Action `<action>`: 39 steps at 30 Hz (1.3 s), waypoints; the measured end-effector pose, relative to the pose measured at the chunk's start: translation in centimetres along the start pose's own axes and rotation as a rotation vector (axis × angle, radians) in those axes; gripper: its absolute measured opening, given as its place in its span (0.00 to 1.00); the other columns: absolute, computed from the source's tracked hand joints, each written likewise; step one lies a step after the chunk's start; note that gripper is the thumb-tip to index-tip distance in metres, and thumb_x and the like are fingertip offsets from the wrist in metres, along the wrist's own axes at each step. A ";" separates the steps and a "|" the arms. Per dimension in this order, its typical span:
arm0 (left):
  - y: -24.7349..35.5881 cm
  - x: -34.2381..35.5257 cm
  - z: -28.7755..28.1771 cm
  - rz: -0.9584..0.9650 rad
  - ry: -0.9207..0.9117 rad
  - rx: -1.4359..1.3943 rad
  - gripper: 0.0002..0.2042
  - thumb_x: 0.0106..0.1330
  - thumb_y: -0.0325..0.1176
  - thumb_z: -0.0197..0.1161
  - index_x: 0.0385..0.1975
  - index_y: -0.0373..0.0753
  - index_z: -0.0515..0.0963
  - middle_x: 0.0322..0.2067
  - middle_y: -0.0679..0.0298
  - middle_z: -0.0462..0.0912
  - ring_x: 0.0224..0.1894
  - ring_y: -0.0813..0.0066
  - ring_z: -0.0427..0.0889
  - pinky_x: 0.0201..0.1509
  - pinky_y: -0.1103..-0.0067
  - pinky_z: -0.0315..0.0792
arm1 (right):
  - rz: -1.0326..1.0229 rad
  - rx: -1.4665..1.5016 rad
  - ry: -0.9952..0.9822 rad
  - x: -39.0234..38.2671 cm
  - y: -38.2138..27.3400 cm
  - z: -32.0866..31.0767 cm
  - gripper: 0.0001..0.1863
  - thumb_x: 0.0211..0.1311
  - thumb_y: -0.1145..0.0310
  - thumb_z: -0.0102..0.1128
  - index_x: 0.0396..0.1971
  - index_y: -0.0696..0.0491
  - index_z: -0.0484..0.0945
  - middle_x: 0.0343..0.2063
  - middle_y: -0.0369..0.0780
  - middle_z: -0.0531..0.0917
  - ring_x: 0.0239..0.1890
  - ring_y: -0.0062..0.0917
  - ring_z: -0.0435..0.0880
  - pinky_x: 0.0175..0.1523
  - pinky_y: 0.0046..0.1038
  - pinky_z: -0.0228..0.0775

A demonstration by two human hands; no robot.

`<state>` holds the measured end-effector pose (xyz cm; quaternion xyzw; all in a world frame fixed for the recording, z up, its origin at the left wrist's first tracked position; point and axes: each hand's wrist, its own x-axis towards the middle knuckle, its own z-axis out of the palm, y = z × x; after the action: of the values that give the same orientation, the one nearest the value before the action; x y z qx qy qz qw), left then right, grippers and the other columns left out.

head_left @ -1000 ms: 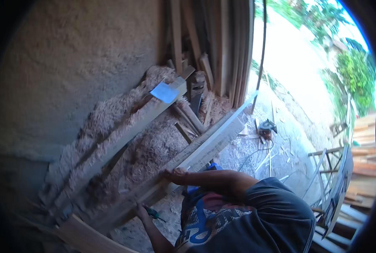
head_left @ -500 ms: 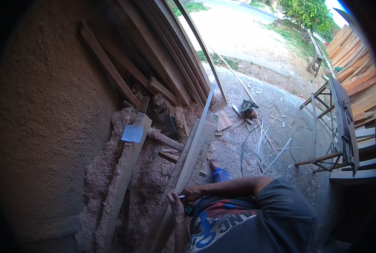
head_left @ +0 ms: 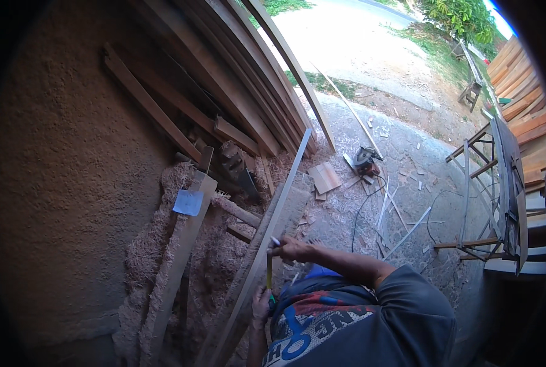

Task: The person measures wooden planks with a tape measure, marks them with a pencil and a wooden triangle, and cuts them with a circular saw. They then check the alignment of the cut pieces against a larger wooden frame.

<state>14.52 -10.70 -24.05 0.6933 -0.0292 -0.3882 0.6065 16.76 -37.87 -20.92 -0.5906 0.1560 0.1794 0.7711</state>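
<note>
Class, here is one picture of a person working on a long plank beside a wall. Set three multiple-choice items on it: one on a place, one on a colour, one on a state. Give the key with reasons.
1. Where does the power saw lie?
A. on the paved ground
B. on the trestle
C. in the sawdust

2. What colour is the strip stretched between the hands?
A. red
B. yellow
C. white

3. How does the long plank lie?
A. flat on the ground
B. upright
C. sloping over the sawdust

Key: A, it sits on the paving with its cord trailing; B, the tape from the right hand to the left hand is yellow; C, its far end rises toward the leaning boards.
</note>
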 end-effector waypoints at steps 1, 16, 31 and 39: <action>-0.8 0.5 0.0 0.027 0.004 0.073 0.10 0.71 0.35 0.53 0.38 0.35 0.75 0.26 0.65 0.81 0.28 0.77 0.78 0.36 0.79 0.72 | -0.015 0.104 0.083 1.5 0.8 -3.9 0.11 0.62 0.60 0.65 0.31 0.52 0.78 0.17 0.28 0.70 0.17 0.13 0.65 0.19 0.22 0.54; 3.8 10.1 9.2 0.044 -0.304 0.384 0.11 0.71 0.34 0.54 0.31 0.36 0.79 0.26 0.64 0.82 0.28 0.80 0.76 0.34 0.81 0.71 | -0.275 0.468 0.678 -5.1 0.2 -23.6 0.15 0.63 0.55 0.65 0.40 0.50 0.76 0.24 0.31 0.77 0.15 0.11 0.63 0.16 0.16 0.51; 8.7 15.3 33.7 -0.101 -1.024 0.861 0.11 0.70 0.34 0.53 0.26 0.35 0.75 0.17 0.68 0.72 0.16 0.81 0.71 0.19 0.81 0.64 | -0.382 1.422 1.637 -32.6 34.7 -4.8 0.16 0.74 0.51 0.45 0.45 0.49 0.72 0.21 0.33 0.72 0.15 0.16 0.67 0.15 0.21 0.57; 1.5 6.0 55.1 -0.268 -1.455 0.932 0.10 0.70 0.36 0.52 0.31 0.36 0.71 0.14 0.66 0.68 0.11 0.75 0.68 0.11 0.77 0.60 | -0.155 1.321 1.841 -39.5 39.3 -2.1 0.17 0.71 0.49 0.49 0.44 0.48 0.73 0.23 0.35 0.75 0.18 0.20 0.71 0.19 0.24 0.63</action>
<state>-12.24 -59.31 -23.72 0.4484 -0.4832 -0.7509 0.0415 -36.46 -34.18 -37.15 0.0163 0.6908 -0.4885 0.5328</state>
